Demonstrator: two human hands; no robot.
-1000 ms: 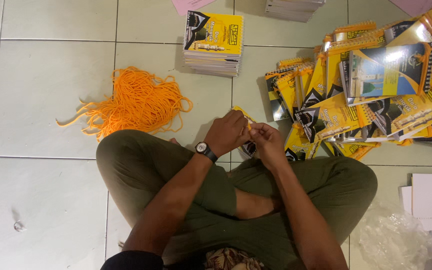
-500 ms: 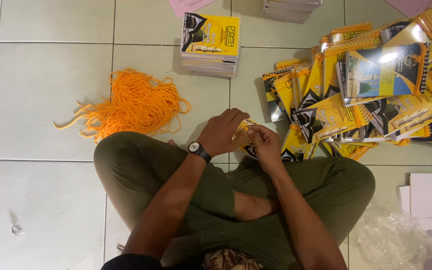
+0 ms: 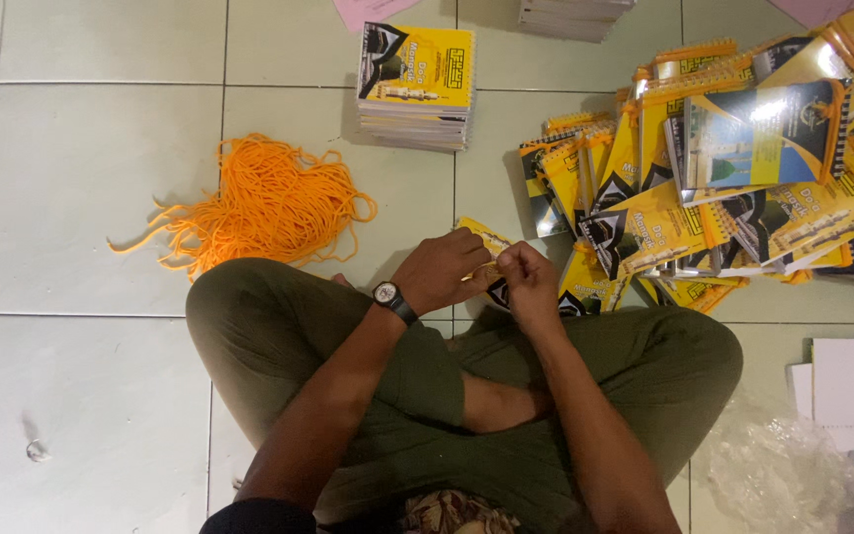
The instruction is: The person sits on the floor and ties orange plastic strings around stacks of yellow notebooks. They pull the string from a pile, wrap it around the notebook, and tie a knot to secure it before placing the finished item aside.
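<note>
Pinching together above the crossed legs, the left hand (image 3: 444,269) and right hand (image 3: 529,282) both close on a small yellow booklet (image 3: 484,249), held just over the tiled floor (image 3: 81,188). Close beside the right hand, a loose heap of yellow booklets (image 3: 733,188) crowds the floor's right edge. A tangle of orange cord (image 3: 264,203) lies near the left knee. A neat stack of booklets (image 3: 415,87) sits toward the far edge. Bare tiles stretch open toward the left edge.
</note>
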